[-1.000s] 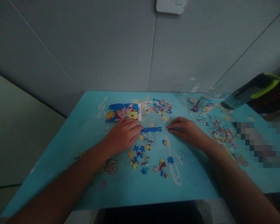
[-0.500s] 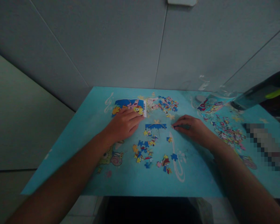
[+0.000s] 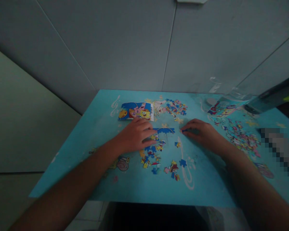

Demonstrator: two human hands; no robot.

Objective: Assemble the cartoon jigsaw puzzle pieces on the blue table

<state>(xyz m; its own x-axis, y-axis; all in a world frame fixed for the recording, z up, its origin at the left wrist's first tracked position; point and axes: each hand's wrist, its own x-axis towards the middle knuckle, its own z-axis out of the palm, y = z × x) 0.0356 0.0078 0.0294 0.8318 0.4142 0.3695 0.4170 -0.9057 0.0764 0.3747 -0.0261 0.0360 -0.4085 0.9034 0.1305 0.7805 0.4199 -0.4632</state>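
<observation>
My left hand (image 3: pixel 136 136) lies palm down on the turquoise table (image 3: pixel 91 134), fingers stretched toward a joined strip of blue puzzle pieces (image 3: pixel 165 130). Its fingertips touch the strip's left end. My right hand (image 3: pixel 202 132) rests on the table to the right of the strip, with thumb and forefinger pinched on a small blue puzzle piece (image 3: pixel 183 131). Loose puzzle pieces (image 3: pixel 156 157) lie scattered below the strip, between my forearms.
A printed puzzle picture card (image 3: pixel 136 111) lies behind my left hand. More loose pieces are heaped at the back (image 3: pixel 174 107) and to the right (image 3: pixel 240 136). A clear printed container (image 3: pixel 223 104) and a dark bottle with a green band (image 3: pixel 272 96) lie at the far right. A grey wall stands behind.
My left hand slid from beside the picture card down and right onto the left end of the blue strip. My right hand stayed pinched on its piece. The camera shifted slightly.
</observation>
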